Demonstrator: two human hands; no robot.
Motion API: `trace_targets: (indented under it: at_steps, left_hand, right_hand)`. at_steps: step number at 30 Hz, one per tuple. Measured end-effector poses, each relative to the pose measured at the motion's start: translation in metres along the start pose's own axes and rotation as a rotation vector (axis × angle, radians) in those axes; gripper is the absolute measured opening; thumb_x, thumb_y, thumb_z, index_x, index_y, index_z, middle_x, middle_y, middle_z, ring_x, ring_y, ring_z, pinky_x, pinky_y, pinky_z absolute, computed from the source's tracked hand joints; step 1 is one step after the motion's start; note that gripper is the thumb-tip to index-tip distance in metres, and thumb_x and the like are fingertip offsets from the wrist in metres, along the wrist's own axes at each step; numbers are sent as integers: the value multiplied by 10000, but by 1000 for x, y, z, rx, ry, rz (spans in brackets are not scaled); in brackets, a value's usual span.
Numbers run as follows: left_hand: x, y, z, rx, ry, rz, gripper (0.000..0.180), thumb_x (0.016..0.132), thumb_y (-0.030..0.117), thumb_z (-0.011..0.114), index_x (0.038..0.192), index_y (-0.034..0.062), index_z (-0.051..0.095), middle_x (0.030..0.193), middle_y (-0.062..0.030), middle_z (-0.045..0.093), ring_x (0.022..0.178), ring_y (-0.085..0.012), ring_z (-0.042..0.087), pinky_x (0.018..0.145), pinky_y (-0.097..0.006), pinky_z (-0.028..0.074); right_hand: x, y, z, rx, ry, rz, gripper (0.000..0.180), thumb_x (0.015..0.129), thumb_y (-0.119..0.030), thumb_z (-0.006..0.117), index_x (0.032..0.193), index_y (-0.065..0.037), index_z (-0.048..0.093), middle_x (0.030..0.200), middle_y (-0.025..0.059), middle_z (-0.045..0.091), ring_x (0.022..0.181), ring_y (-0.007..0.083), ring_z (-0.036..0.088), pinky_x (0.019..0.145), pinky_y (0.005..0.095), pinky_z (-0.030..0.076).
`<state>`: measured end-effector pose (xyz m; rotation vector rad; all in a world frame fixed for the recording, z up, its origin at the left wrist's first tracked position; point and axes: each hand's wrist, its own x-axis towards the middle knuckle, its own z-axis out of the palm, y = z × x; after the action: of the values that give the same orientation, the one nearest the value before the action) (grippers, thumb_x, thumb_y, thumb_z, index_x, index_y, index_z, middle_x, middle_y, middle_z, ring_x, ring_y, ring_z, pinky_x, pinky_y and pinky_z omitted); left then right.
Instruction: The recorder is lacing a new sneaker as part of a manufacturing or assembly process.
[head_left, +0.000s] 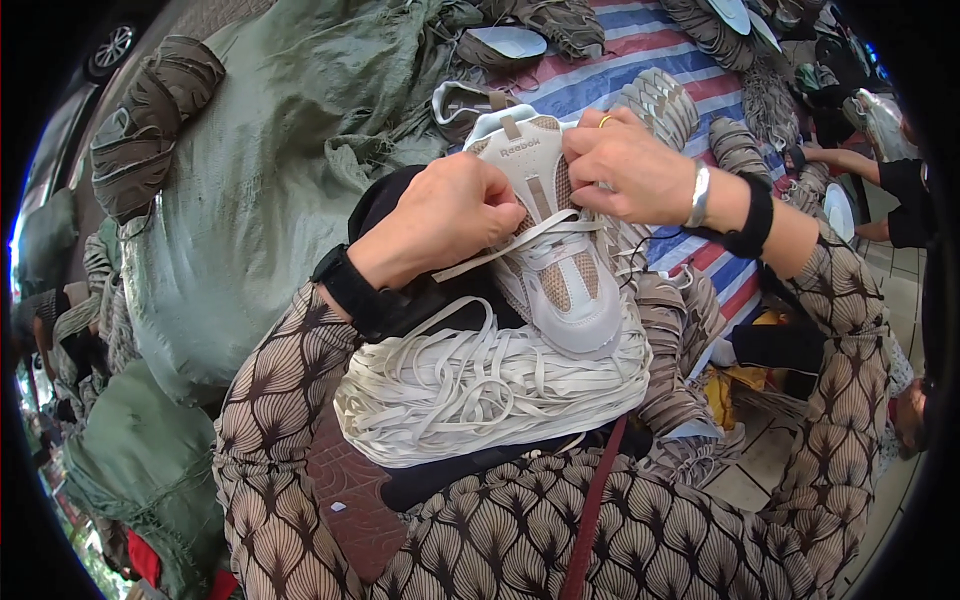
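A pale grey and beige sneaker (580,300) rests toe toward me on a thick bundle of white shoelaces (480,395) over my lap. A white lace (545,236) crosses its lower eyelets, and one end trails left beneath my left wrist. My left hand (455,205) is closed in a pinch at the left eyelet edge; whatever its fingertips hold is hidden. On the other side, the fingers of my right hand (625,165) close on the sneaker's upper edge beside the tongue (522,150).
Large green woven sacks (250,190) fill the left, with stacked brown shoe uppers (150,130) on top. More uppers (675,350) lie at my right and across a striped sheet (640,55). Another person's arm (845,163) reaches in at the far right.
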<state>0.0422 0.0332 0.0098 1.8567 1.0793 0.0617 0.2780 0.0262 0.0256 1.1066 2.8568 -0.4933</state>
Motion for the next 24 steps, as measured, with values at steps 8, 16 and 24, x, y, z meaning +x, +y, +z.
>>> trace_targets:
  at_steps: [8,16,24]
  left_hand:
    - [23,1,-47,-524,467,272,200,949,202,622,1024,32,698,918,15,688,850,-29,565,743,-187,443]
    - [50,29,-62,-927,592,292,363,1008,305,510,1141,-26,574,948,-81,598,680,-73,534,593,-197,445]
    - [102,3,-195,-1859,-682,209,195,1041,216,388,948,82,494,700,29,458,532,-67,383,465,-187,319]
  right_hand:
    - [72,21,-38,1206,337,404,207,993,-240,512,964,-47,581,799,-30,541,614,38,469,488,177,393]
    - [115,26,-84,1527,499,443,208,963,-141,445,760,-95,463,628,-13,430,455,103,343,497,266,376]
    - [131,110,-123,1680,490,260,201,1011,-152,396,1013,14,509,905,107,622,719,204,633,765,365,585]
